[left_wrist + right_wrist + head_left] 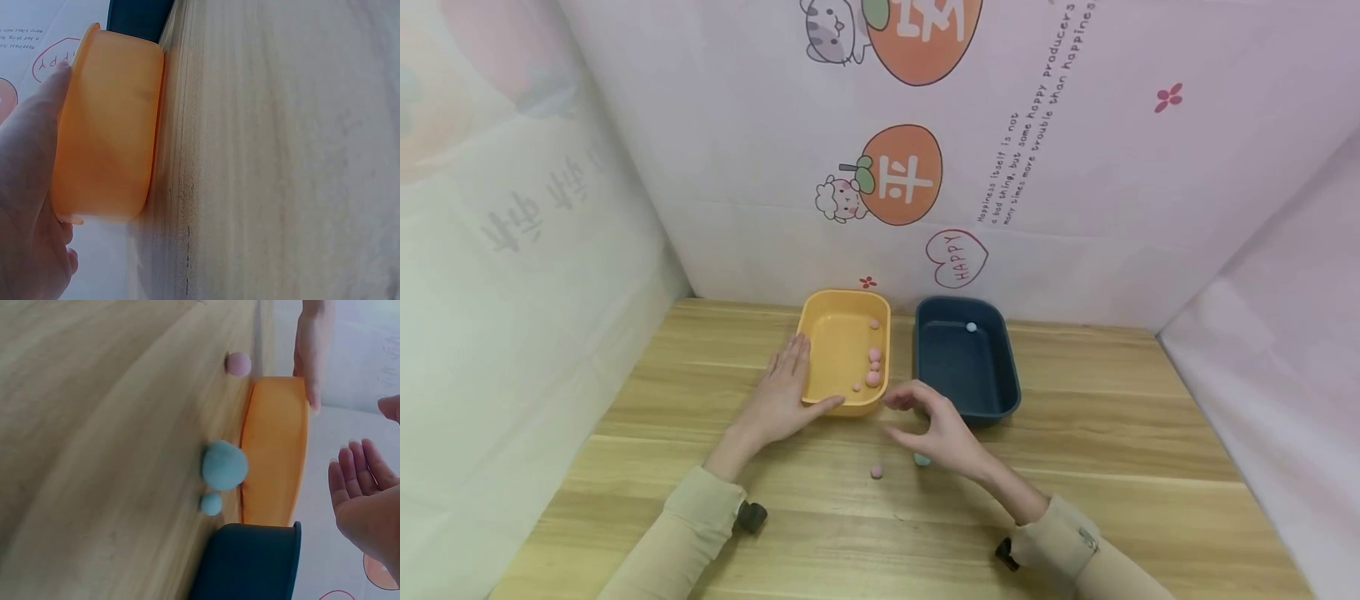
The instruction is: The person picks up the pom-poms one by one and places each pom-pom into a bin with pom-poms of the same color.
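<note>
My left hand (pixel 781 398) rests at the near left corner of a yellow plastic bin (pixel 838 362), fingers fairly straight along its left rim and thumb along the front rim. Small pink balls (pixel 873 378) lie inside that bin, mostly by its right wall. My right hand (pixel 943 429) hovers over the table just in front of the bins, thumb and fingers apart, holding nothing. Below it on the wood are a larger light blue ball (pixel 224 465) and a smaller one (pixel 211 504), mostly hidden by the hand in the head view. A pink ball (pixel 877 472) lies left of them.
A dark blue bin (pixel 962 375) stands right of the yellow one, with a pale blue ball (pixel 972 327) at its far end. Both are near the back of the wooden table (pixel 820 533), before a printed white cloth (pixel 760 167). More cloth hangs at both sides.
</note>
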Motion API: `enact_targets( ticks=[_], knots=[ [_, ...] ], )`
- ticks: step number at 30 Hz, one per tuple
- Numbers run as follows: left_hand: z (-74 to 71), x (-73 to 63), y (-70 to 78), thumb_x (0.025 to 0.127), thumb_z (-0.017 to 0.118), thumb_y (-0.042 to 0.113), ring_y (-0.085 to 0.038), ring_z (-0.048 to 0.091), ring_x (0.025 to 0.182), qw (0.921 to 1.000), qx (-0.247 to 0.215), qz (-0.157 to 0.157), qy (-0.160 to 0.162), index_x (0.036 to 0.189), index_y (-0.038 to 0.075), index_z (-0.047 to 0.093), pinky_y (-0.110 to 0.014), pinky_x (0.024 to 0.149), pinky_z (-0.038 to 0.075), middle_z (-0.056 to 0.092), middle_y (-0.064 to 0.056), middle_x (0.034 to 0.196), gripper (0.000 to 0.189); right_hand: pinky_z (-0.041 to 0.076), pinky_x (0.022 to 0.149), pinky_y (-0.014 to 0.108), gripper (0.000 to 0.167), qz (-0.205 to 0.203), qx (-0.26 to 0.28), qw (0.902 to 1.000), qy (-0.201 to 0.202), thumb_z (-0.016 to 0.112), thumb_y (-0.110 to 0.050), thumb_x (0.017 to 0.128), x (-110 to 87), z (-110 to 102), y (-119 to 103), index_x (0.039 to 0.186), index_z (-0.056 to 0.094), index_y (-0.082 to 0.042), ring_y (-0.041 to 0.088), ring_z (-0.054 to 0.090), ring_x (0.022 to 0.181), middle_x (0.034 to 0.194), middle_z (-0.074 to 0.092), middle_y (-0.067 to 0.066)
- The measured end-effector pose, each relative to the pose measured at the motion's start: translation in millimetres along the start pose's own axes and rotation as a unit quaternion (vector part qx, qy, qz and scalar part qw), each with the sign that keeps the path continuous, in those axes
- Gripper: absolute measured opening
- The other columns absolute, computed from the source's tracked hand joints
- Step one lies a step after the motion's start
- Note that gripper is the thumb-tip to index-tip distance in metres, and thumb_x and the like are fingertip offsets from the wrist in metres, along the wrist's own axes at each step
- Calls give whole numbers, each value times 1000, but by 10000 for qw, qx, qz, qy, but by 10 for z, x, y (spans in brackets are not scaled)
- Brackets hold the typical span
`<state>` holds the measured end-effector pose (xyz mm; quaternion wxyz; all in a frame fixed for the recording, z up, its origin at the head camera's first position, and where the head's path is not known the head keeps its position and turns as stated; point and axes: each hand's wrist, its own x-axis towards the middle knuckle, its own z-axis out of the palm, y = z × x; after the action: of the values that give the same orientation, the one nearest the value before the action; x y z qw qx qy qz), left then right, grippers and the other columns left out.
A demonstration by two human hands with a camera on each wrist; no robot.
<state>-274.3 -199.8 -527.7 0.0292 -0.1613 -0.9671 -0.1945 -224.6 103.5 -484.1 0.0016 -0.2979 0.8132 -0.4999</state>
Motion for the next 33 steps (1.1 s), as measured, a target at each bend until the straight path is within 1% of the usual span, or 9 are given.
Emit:
enact_targets(
  ticks=[7, 11, 17, 20, 24, 29, 31, 32, 33],
  knots=[
    [-5, 5, 7, 99, 50, 86, -40, 8, 174, 10000, 15, -20, -25, 175, -3, 7, -61, 141, 14, 1, -21, 185, 125, 61, 105, 41, 37, 91, -25, 9999, -136, 86, 2, 91, -83, -7, 57, 125, 72, -2, 29, 71, 115, 124, 76, 17],
    [-3, 8, 3, 99, 49, 87, -39, 8, 175, 10000, 39, -8, -56, 175, -2, 6, -60, 142, 14, 0, -20, 185, 125, 62, 103, 41, 35, -11, -126, 9997, -209, 86, 3, 90, -120, 15, 147, 122, 72, 2, 31, 71, 112, 119, 76, 18],
    [7, 4, -8, 100, 49, 85, -42, 8, 174, 10000, 50, -8, -54, 174, -4, 5, -62, 141, 14, 1, -22, 185, 124, 63, 103, 43, 35, 5, -135, 9992, -379, 86, -3, 92, -168, 35, 191, 123, 72, 4, 32, 71, 112, 120, 76, 19],
    [0, 3, -11, 100, 50, 85, -42, 7, 174, 10000, 51, -11, -64, 174, -4, 5, -62, 141, 13, 1, -23, 185, 124, 62, 105, 46, 37, 128, -96, 9984, -546, 86, -6, 94, -193, 44, 194, 126, 71, 4, 33, 72, 115, 124, 75, 20],
    [-22, -1, -9, 99, 50, 85, -40, 7, 174, 10000, 41, -24, -76, 174, -3, 5, -60, 142, 14, 0, -22, 185, 124, 61, 107, 47, 37, 190, -93, 9974, -695, 84, -9, 96, -220, 69, 205, 128, 71, 3, 32, 71, 117, 126, 75, 17],
    [-22, 0, -19, 99, 50, 86, -42, 8, 174, 10000, 59, -23, -52, 174, -4, 6, -61, 141, 14, 1, -22, 185, 125, 62, 105, 44, 35, -103, -26, 9970, -773, 84, -10, 96, -233, 126, 260, 125, 71, 4, 26, 71, 116, 123, 75, 18],
    [-22, 1, -17, 99, 49, 87, -41, 8, 174, 10000, 75, -16, -48, 174, -4, 6, -61, 141, 14, 2, -23, 185, 125, 63, 105, 41, 35, -238, -23, 9965, -804, 85, -11, 95, -228, 154, 290, 124, 72, 4, 22, 71, 115, 122, 75, 18],
    [-22, 1, -15, 99, 48, 87, -41, 8, 174, 10000, 74, -17, -48, 175, -3, 6, -61, 141, 14, 2, -22, 185, 125, 63, 103, 37, 34, -418, -54, 9958, -809, 84, -13, 96, -220, 169, 347, 124, 72, 2, 19, 70, 115, 122, 76, 16],
    [-21, 1, -12, 99, 48, 87, -40, 8, 174, 10000, 70, -21, -56, 175, -3, 6, -60, 142, 13, 2, -22, 185, 125, 63, 102, 36, 34, -434, -62, 9955, -840, 85, -13, 96, -214, 180, 359, 123, 72, 1, 19, 71, 114, 121, 76, 15]
  ],
)
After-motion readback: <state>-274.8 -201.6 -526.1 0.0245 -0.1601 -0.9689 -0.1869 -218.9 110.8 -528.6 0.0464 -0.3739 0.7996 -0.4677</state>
